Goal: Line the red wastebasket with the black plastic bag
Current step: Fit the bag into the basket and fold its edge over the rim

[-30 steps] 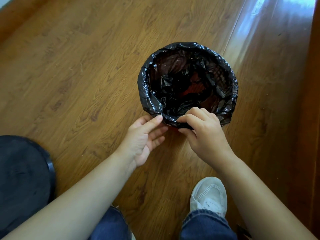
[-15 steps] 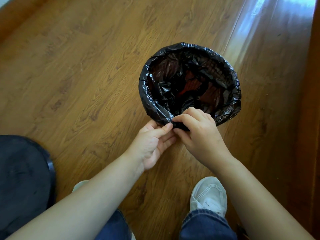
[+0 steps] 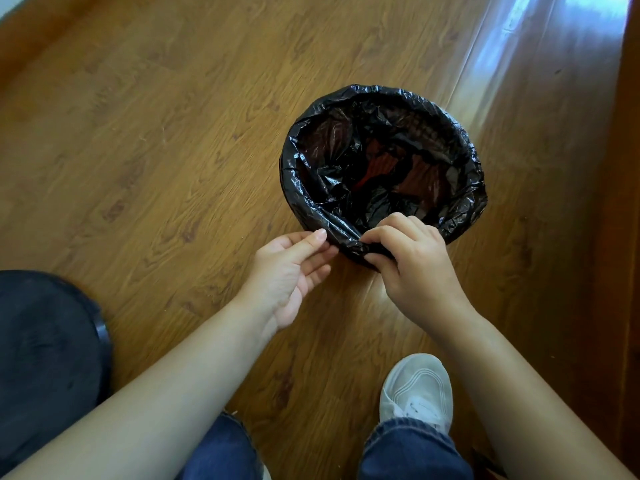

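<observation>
The red wastebasket (image 3: 373,169) stands on the wooden floor, its red showing only through the thin film inside. The black plastic bag (image 3: 300,174) sits in it, with its mouth folded over the whole rim. My right hand (image 3: 412,268) pinches a gathered fold of the bag at the near edge of the rim. My left hand (image 3: 289,275) is just left of that fold, fingers relaxed, its thumb tip touching the bag's edge.
A dark round object (image 3: 41,358) lies on the floor at the lower left. My white shoe (image 3: 419,386) and jeans legs are at the bottom. A wooden edge (image 3: 628,237) runs along the right side.
My left hand came in to the fold beside my right hand, then eased back a little to the left. My right hand keeps its pinch on the rim.
</observation>
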`<action>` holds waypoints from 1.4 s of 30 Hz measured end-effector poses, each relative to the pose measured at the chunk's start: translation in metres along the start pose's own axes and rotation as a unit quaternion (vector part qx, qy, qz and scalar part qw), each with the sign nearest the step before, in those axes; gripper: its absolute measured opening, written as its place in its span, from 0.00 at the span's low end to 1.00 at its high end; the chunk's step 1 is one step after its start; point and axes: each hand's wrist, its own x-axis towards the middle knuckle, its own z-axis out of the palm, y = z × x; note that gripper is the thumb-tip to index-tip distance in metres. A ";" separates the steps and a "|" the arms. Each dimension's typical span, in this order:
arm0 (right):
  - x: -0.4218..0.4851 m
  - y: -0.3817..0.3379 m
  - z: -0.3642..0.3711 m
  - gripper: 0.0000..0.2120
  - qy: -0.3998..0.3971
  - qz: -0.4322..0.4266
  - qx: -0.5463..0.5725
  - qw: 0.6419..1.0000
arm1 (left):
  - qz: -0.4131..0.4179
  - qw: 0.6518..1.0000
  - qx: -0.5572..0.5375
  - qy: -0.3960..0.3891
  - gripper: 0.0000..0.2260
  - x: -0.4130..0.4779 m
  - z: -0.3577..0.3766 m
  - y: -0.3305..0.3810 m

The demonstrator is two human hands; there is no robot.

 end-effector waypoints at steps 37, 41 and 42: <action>-0.001 -0.005 0.006 0.08 0.020 0.013 -0.008 1.000 | 0.042 0.997 0.041 -0.042 0.03 0.002 0.002 -0.004; -0.001 -0.008 0.007 0.10 0.015 0.020 -0.016 1.000 | 0.073 0.989 0.129 -0.017 0.03 0.000 -0.001 -0.002; -0.002 -0.009 0.006 0.12 0.016 0.022 -0.015 1.000 | 0.093 0.981 0.169 0.003 0.04 -0.001 -0.003 -0.002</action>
